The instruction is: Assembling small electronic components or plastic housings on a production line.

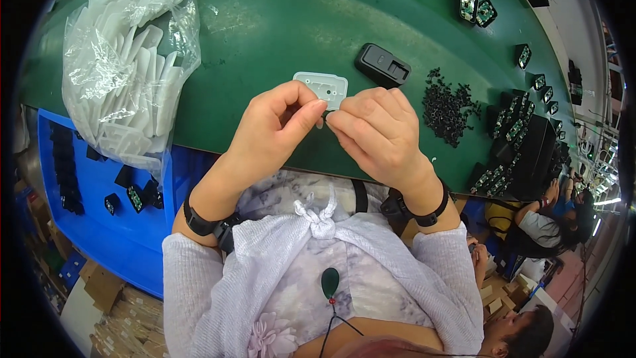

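Observation:
A small translucent white plastic cover (320, 85), with holes and moulded ribs on its face, is up in front of me over the near part of the green table. My left hand (275, 122) pinches it by its lower left edge between thumb and fingers. Close against the cover's lower right corner, my right hand (383, 126) has its fingertips pressed together; whatever sits between them is hidden. Just beyond my right hand lies a black plastic housing (382, 64) with a recessed slot. To its right spreads a loose heap of tiny black parts (452, 107).
A clear bag (129, 59) full of translucent covers lies at left. Below it stands a blue bin (106, 238) with black pieces. Black housings with green circuit boards (468, 3) line the right edge of the green table (278, 13). Other people (540, 222) sit at right.

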`<state>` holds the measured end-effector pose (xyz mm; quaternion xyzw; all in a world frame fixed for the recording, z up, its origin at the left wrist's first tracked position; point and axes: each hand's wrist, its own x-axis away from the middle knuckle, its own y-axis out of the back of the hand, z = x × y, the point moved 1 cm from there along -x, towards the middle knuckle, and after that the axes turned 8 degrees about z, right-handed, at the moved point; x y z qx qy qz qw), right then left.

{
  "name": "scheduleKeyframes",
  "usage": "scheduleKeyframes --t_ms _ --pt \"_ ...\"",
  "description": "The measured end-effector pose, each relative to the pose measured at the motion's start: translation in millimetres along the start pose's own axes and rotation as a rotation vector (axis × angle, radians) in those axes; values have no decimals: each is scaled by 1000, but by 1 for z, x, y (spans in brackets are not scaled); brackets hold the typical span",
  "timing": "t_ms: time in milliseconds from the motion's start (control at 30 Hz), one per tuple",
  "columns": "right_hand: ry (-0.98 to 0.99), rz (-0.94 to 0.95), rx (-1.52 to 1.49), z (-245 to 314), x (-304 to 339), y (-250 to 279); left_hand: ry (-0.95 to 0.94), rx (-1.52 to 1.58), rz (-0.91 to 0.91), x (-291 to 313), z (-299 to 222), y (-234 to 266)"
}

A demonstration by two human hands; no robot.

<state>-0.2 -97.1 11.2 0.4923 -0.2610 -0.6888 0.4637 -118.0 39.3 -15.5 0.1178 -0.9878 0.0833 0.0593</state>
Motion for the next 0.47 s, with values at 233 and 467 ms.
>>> scheduleKeyframes --t_ms 233,467 --pt "-148 -34 16 -19 1 -7 -313 -749 -261 -13 0 10" --pt "-212 146 124 -26 2 -20 -430 -894 -188 -7 14 13"
